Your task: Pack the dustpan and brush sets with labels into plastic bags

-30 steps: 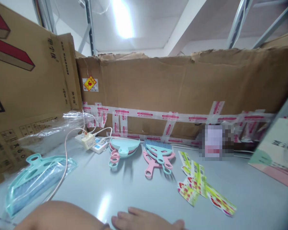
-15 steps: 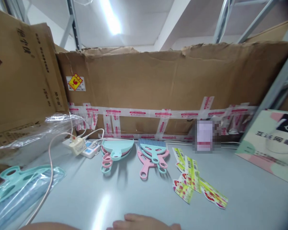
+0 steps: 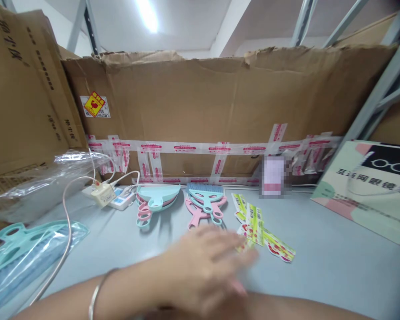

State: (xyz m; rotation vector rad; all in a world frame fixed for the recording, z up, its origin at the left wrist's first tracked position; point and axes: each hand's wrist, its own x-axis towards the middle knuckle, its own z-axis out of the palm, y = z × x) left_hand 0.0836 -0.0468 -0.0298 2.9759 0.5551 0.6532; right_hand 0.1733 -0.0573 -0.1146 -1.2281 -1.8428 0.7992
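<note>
My left hand (image 3: 206,262), with a silver bracelet (image 3: 95,293) on its wrist, reaches from the lower left across the grey table (image 3: 336,266). Its fingers are stretched out and blurred, their tips at the near edge of several yellow-green printed labels (image 3: 265,233); nothing shows in the hand. My right forearm (image 3: 303,306) lies along the bottom edge, and its hand is hidden under my left hand. Just beyond lie a few pink and teal mini brushes (image 3: 205,202) and stacked mini dustpans (image 3: 156,200).
A taped cardboard wall (image 3: 220,102) closes the back and cartons stand at the left. A white power strip (image 3: 120,202) with a plug and cable, loose clear plastic (image 3: 36,182) and a bagged teal brush set (image 3: 23,253) are at the left. A printed box (image 3: 370,191) leans at the right.
My left hand has lifted from the bottom edge and swung forward and right, over my right hand, to the labels. The view has shifted to the right.
</note>
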